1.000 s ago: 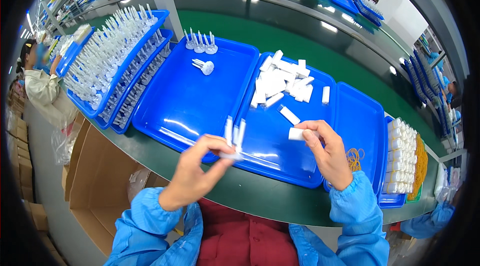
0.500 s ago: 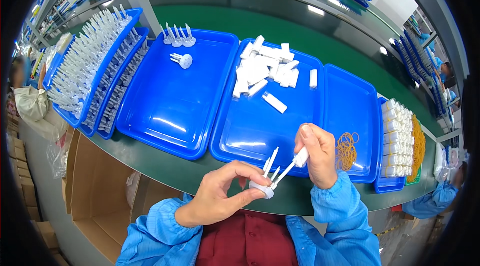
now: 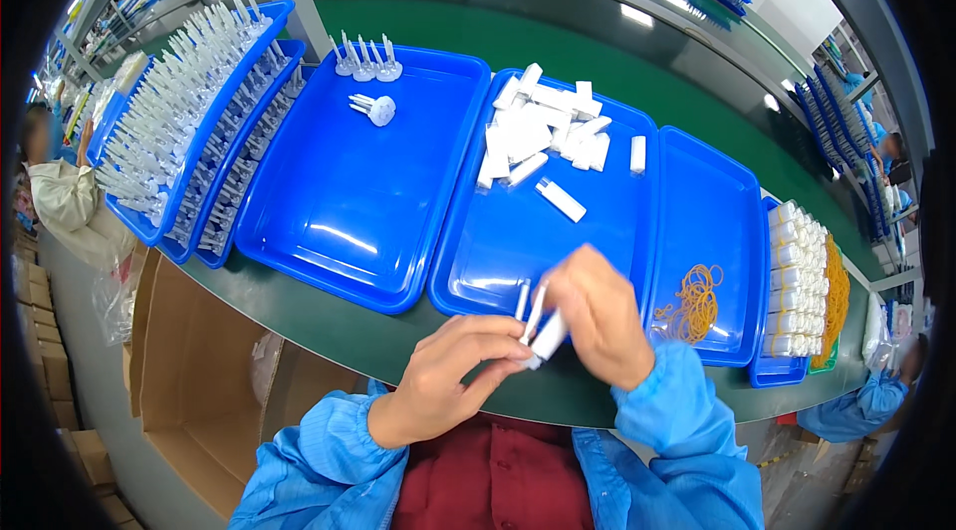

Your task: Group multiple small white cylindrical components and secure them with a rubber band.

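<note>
My left hand [image 3: 448, 361] pinches a small white piece with upright prongs [image 3: 524, 299] by its base, above the table's front edge. The base is mostly hidden behind my fingers. A white tube [image 3: 548, 337] stands tilted against the base, seeming to cover one prong. My right hand [image 3: 602, 316] is curled just above and right of the tube, blurred by motion. Its fingertips are near the prongs and the tube's upper end, and whether they grip anything does not show.
A blue tray [image 3: 349, 181] holds several pronged pieces [image 3: 373, 110]. White blocks [image 3: 518, 132] are heaped in the middle tray [image 3: 478, 261], rubber bands [image 3: 697, 306] in the right one. Stacked trays of pronged pieces [image 3: 184, 132] stand left; bundled white tubes [image 3: 794, 281] stand right.
The white tube has come down from my right hand onto the pronged piece. My right hand has moved slightly left and turned over. The view has shifted a little.
</note>
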Tool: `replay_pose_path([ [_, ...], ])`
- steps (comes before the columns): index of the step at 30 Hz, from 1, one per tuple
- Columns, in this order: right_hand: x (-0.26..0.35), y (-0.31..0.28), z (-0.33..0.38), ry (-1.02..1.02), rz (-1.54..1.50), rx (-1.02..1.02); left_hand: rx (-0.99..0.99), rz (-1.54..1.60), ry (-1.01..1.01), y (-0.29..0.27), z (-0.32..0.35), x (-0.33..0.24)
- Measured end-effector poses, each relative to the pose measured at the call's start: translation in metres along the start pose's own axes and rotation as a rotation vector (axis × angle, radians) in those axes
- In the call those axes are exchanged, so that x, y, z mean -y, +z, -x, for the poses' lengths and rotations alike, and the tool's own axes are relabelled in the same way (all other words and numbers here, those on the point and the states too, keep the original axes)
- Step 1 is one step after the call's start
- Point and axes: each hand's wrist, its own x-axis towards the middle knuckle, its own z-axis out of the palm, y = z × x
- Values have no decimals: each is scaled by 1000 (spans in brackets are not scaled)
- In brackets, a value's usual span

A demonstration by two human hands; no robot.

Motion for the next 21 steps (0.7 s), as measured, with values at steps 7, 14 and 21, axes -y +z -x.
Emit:
replay_pose_path([
  [7,-67,2,-38,-14,867,207,-47,-83,-29,-6,-2,7],
  [14,-26,-23,-37,611,-563,-15,7,-156,8,-18,-5,-7],
  [21,13,-4,-8,668,-680,-177,108,-137,55,-9,-10,-18],
])
